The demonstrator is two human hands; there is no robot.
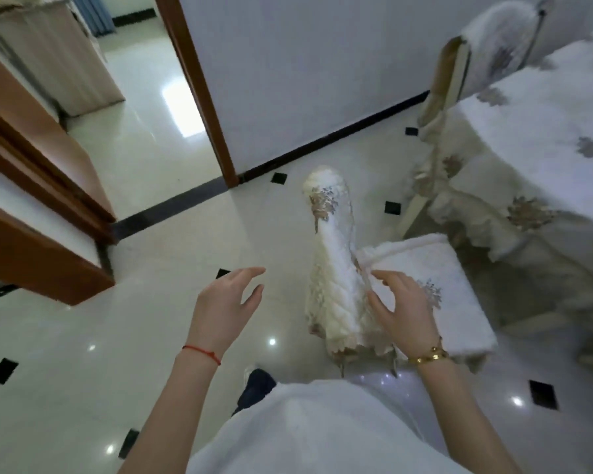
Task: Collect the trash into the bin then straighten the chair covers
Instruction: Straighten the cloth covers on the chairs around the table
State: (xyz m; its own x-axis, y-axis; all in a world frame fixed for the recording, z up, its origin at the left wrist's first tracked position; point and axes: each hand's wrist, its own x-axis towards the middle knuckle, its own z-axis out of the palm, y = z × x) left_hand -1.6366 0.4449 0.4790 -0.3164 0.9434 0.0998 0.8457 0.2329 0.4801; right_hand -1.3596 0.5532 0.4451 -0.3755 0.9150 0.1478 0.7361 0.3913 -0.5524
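Chair cover (332,254) on the backrest stands upright, long axis vertical, top pointing far. Right hand (403,306) fingers spread, loose, touching seat cover (435,268) at its left edge. Left hand (226,302) open, holding nothing, left of the chair.

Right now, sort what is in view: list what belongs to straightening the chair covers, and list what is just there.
Job:
chair back cover, upright
seat cover, right hand at its edge
left hand, open over the floor
second covered chair at the table

Just there:
tablecloth
door frame
wooden cabinet

No bin or trash shows.
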